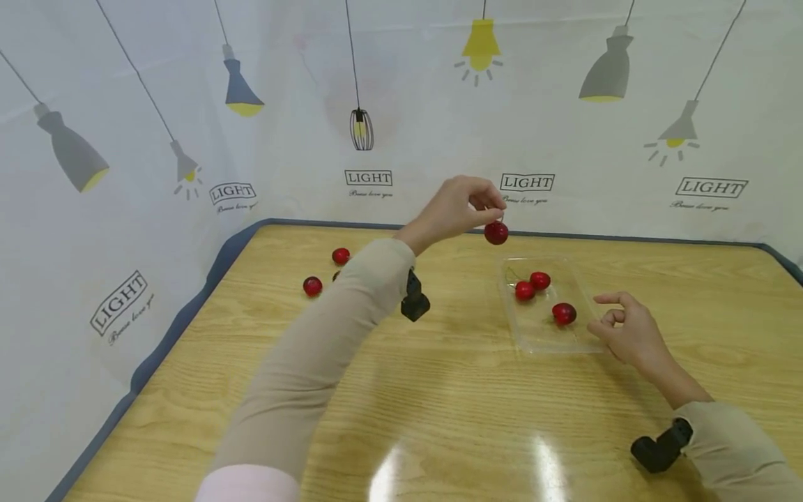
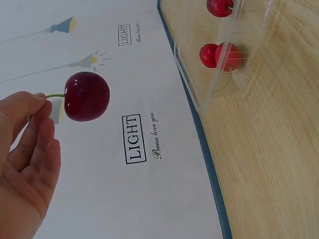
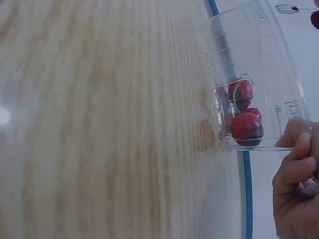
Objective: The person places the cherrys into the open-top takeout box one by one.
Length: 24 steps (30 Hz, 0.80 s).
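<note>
My left hand (image 1: 461, 204) pinches the thin green stem of a dark red cherry (image 1: 495, 233), which hangs above the table's far side. In the left wrist view the cherry (image 2: 87, 96) dangles just off the fingertips. A clear plastic box (image 1: 523, 341) stands on the table, holding three red cherries, one of them (image 1: 564, 314) nearest the front. My right hand (image 1: 630, 331) pinches the box's right rim with thumb and fingers. From the right wrist view, the box (image 3: 259, 55) shows its see-through wall, with that hand (image 3: 299, 184) at its corner.
Left of the box, past my left forearm, lie loose cherries (image 1: 312, 286) on the wooden table (image 1: 439, 404); another is mostly hidden by the sleeve. A white cloth backdrop (image 1: 426, 90) printed with lamps rises behind the table's far and left edges.
</note>
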Each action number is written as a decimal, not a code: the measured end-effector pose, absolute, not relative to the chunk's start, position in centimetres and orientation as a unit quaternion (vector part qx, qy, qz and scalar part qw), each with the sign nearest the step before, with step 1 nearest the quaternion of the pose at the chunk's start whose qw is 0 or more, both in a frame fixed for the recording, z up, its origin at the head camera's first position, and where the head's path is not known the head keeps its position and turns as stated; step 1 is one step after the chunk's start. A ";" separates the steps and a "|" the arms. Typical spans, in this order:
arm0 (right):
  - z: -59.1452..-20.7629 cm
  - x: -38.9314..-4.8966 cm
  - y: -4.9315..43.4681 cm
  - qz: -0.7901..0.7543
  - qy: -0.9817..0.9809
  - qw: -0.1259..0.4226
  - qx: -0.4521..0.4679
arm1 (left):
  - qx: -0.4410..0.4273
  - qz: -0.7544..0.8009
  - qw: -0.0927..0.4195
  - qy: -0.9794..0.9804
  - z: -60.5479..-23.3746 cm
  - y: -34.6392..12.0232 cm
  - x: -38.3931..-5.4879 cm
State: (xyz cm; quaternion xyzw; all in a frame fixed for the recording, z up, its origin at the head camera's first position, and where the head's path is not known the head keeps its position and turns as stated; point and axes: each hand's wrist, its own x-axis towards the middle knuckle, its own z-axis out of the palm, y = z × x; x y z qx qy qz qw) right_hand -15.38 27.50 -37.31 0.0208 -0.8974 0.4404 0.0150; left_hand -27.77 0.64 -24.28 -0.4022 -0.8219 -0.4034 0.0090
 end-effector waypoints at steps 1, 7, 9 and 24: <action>-37.3 -15.4 27.5 0.441 -0.897 0.015 0.022 | -0.403 -0.405 0.009 -0.821 -24.3 0.9 -27.8; -37.3 -15.4 27.4 0.446 -0.894 0.017 0.026 | -0.394 -0.405 -0.012 -0.825 -24.6 2.4 -27.7; -37.4 -15.4 27.5 0.447 -0.894 0.017 0.026 | -0.389 -0.400 -0.022 -0.830 -24.6 2.8 -27.6; -37.5 -15.5 27.6 0.445 -0.895 0.021 0.026 | -0.345 -0.464 -0.064 -0.813 -27.6 5.4 -27.4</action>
